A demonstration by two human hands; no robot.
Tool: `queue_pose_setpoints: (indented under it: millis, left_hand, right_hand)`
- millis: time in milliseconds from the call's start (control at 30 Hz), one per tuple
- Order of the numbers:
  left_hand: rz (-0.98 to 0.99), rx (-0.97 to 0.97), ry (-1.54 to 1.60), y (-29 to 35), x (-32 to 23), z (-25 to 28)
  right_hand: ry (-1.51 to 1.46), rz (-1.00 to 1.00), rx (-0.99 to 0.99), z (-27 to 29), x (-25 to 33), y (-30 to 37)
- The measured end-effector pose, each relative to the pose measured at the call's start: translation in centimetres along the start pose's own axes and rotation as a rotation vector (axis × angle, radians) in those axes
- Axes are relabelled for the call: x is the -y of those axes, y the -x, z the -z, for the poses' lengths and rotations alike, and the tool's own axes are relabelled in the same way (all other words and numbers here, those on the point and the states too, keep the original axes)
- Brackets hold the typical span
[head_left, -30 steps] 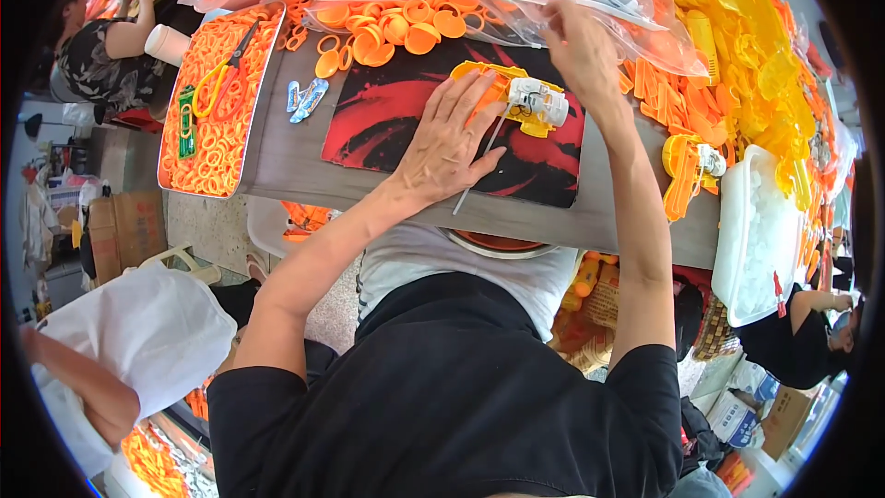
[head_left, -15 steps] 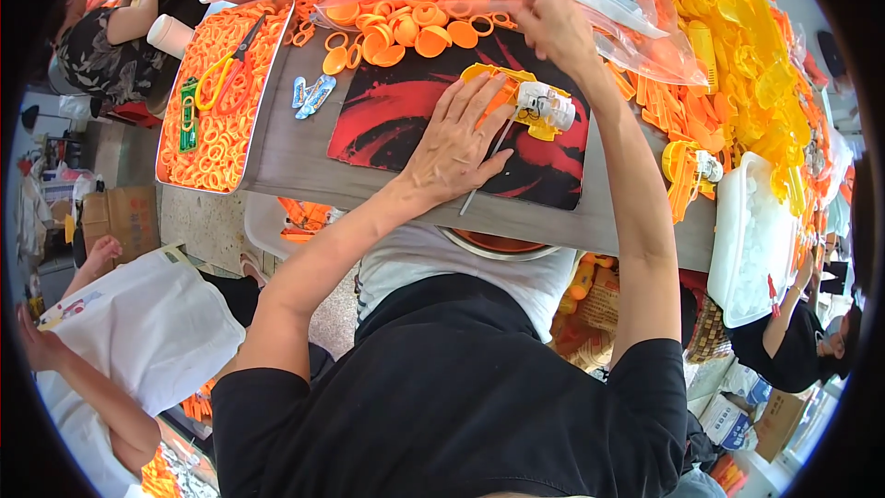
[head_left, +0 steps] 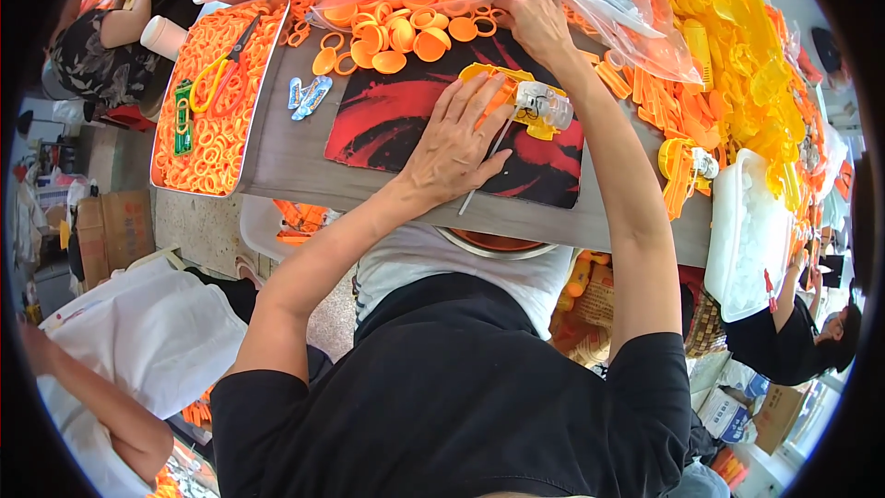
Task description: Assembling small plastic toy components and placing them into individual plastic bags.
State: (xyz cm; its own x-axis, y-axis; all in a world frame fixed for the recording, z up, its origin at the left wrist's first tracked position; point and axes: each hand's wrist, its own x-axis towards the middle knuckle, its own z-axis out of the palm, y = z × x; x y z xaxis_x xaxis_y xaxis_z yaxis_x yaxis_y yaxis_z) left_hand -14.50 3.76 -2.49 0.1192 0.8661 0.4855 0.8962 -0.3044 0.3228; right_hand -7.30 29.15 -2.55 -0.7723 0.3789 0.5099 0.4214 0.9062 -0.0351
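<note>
My left hand (head_left: pixel 454 143) lies over an orange and yellow plastic toy shell (head_left: pixel 476 70) on the black and red mat (head_left: pixel 378 134). Its fingers curve across the shell and its thumb stands apart. At the shell's right end sits a clear and white cylindrical module (head_left: pixel 544 107) with thin wires. A thin white stick (head_left: pixel 474 192) slants out from beneath the hand. Beyond the mat's far edge, my right hand (head_left: pixel 536 22) is in among orange parts beside the plastic bags, its fingers bent together; what they hold, if anything, is hidden.
Left stands a tray (head_left: pixel 241 152) of orange rings with scissors (head_left: pixel 224 74) and a green-handled cutter (head_left: pixel 183 120). Round orange caps (head_left: pixel 402 37) lie behind the mat. Yellow parts (head_left: pixel 737 65) heap up at right, near a white bin (head_left: pixel 733 258). Other people sit on both sides.
My right hand has moved slightly left and lower, its fingers now deeper among the orange parts by the bags. My left hand stays on the shell. The person at lower left has shifted their arms.
</note>
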Motion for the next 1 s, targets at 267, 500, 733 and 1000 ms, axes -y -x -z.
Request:
queue_pose_setpoints:
  millis: [267,500,733,1000]
  left_hand:
    - [-0.017,-0.008,0.028,-0.2,-0.5,-0.5]
    - [0.005,-0.035,0.053,0.4,0.0,0.1]
    - [-0.032,-0.092,0.068,0.0,0.3,-0.7]
    - [0.029,-0.176,-0.097,-1.1,-1.4,-0.6]
  right_hand:
    - [-0.36,-0.172,0.072,3.5,0.1,1.1]
    - [-0.503,-0.602,0.077,15.5,4.3,11.8]
    - [-0.267,-0.27,0.175,14.0,10.7,18.8]
    - [-0.101,-0.346,0.0,12.8,13.6,19.5]
